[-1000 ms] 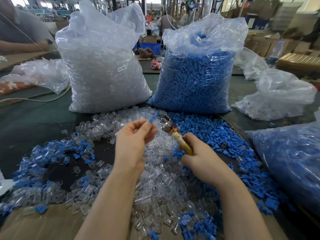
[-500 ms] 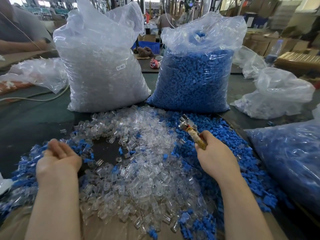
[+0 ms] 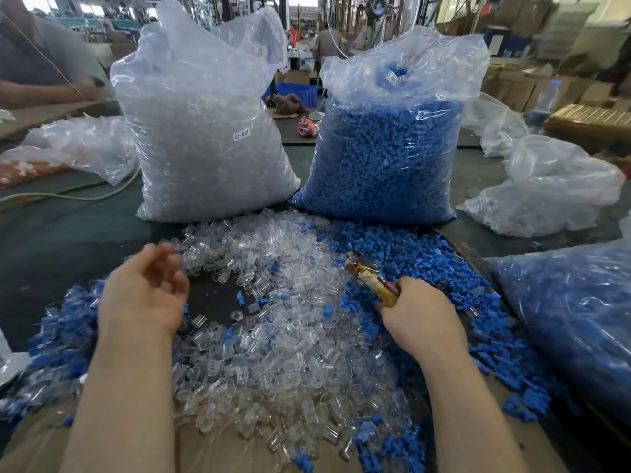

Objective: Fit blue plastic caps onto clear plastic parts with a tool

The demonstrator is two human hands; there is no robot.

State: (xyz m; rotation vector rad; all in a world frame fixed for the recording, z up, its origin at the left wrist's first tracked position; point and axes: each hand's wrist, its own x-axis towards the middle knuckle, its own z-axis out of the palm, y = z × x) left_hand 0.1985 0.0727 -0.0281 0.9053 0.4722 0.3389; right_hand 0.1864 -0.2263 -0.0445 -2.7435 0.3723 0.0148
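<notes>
A heap of clear plastic parts (image 3: pixel 293 339) covers the middle of the table. Loose blue caps (image 3: pixel 409 250) lie to its right. Further blue-capped pieces (image 3: pixel 65 322) are piled at the left. My right hand (image 3: pixel 421 317) is closed on the taped handle of a small metal tool (image 3: pixel 367 273), whose head points up-left over the edge of the blue caps. My left hand (image 3: pixel 143 295) hovers blurred above the left rim of the clear heap, fingers loosely curled and apart, with nothing visible in it.
Two tall bags stand behind the heaps: clear parts (image 3: pixel 205 131) on the left, blue caps (image 3: pixel 386 148) on the right. Another bag of blue pieces (image 3: pixel 573 319) lies at the right edge. Crumpled bags (image 3: pixel 553 189) sit beyond. Cardboard (image 3: pixel 218 452) lines the near edge. A person sits far left.
My left hand dropped its piece at the left pile, then swung back right toward the clear heap. My right hand lowered the tool toward the blue caps.
</notes>
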